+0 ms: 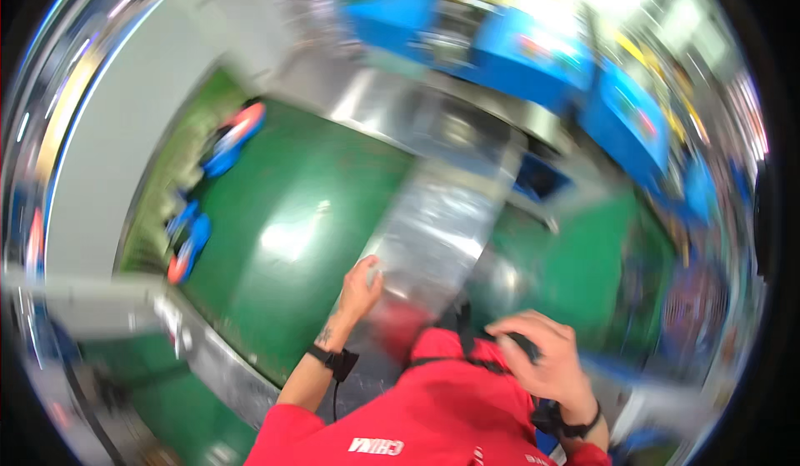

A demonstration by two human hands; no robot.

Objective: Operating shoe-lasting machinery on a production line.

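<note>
Silvery metal bench (437, 224) runs lengthwise from one o'clock to seven, its near end by the red shirt (450, 399). Left hand (360, 293) is nearer, beside the edge at about eight o'clock from the middle, fingers curled in near a small pale thing (372, 276); blur hides whether they grip it. Right hand (546, 358) sits at five o'clock from the middle, fingers bent over a dark thing (526, 347); whether they hold it, I cannot tell.
</note>
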